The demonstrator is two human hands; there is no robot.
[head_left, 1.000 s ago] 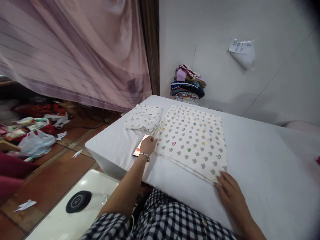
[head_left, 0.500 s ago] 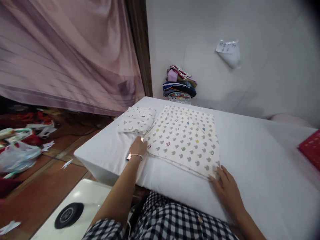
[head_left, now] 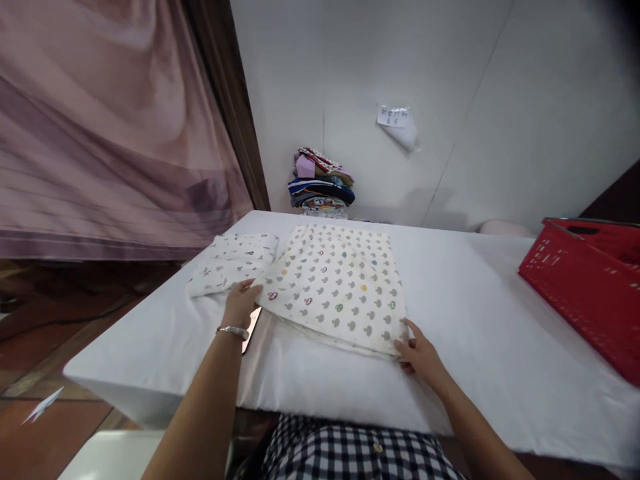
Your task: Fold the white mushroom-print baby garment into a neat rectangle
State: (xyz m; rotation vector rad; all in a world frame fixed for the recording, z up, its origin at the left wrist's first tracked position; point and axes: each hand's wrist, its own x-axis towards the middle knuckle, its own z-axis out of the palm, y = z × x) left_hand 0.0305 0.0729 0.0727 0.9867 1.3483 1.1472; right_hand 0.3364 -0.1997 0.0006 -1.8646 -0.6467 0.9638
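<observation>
A white cloth with grey and coloured mushroom prints [head_left: 335,287] lies folded on the white-covered table [head_left: 480,333]. My left hand [head_left: 241,305] has its fingers closed on the cloth's near left corner, which is a little raised. At the near right corner, my right hand [head_left: 417,350] pinches the edge between thumb and fingers. A second folded white cloth with small prints [head_left: 235,261] rests to the left, just beyond my left hand. Partly under the mushroom cloth's left corner, beside my left wrist, is a phone [head_left: 251,331].
A red plastic basket [head_left: 585,287] stands at the table's right side. Folded clothes [head_left: 323,187] are stacked by the wall behind the table. A pink curtain [head_left: 110,133] hangs at the left. Below it, a pale surface [head_left: 115,457] shows near the table's front left corner.
The view has turned right, bringing more of the red basket in. My right hand now grips the near right corner, and my left hand lifts the left corner; the near edge bows.
</observation>
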